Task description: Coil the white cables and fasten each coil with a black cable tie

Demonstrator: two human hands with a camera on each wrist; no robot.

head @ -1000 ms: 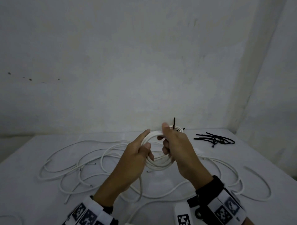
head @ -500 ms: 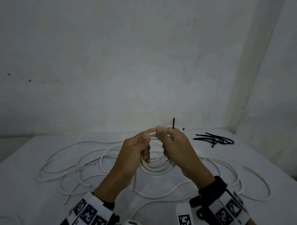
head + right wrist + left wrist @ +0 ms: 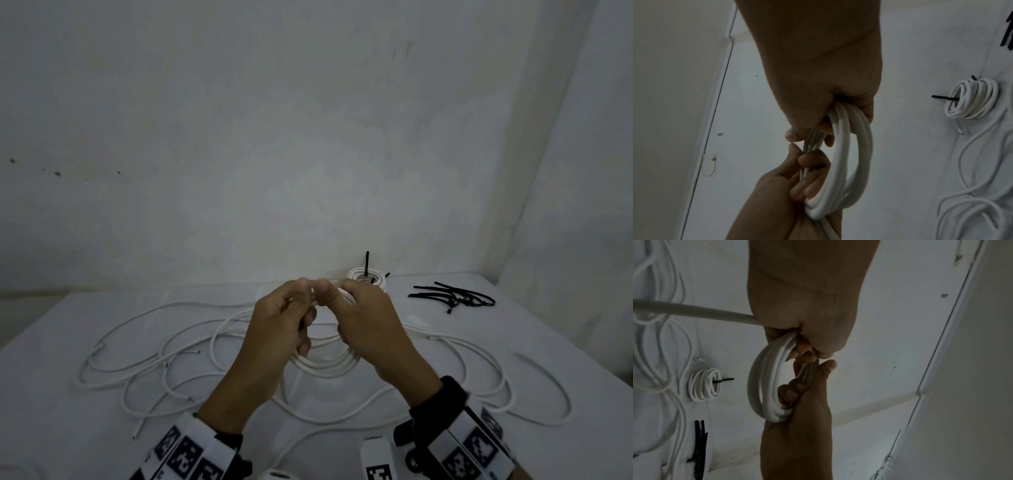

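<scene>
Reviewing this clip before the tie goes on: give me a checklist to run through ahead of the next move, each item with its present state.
1. Left hand grips the held coil: ok.
2. Right hand grips the same coil: ok.
3. Whole cable wound in: not ok, a loose tail leaves the left hand.
4. Tie on this coil: not ok, none visible.
5. Spare black cable ties on the table: ok.
6. Finished coil tied: ok.
</scene>
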